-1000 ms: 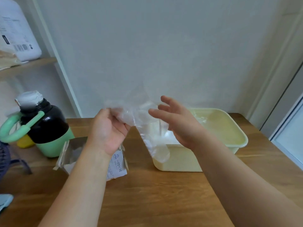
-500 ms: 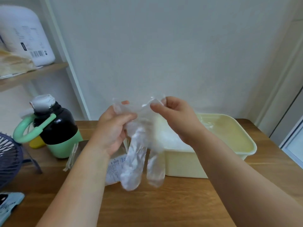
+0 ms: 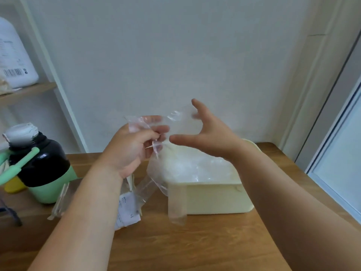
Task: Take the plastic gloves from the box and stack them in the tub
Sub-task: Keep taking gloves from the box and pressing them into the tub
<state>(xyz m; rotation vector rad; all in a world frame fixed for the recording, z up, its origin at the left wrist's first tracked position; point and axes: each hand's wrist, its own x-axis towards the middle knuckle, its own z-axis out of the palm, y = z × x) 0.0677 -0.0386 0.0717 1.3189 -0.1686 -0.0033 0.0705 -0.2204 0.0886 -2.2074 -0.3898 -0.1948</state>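
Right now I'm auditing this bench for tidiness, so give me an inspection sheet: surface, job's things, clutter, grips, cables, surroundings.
Surface: wooden table.
Job's things: glove hangs from the left hand in front of the tub; more gloves lie in the tub; box lies left of the tub, partly hidden.
Clutter: black-green jug and a yellow thing behind it, both at left.
Grips: left hand pinches the glove; right hand open, fingers spread.
Cables: nothing seen.
Surroundings: white wall; shelf with a white bottle at left.
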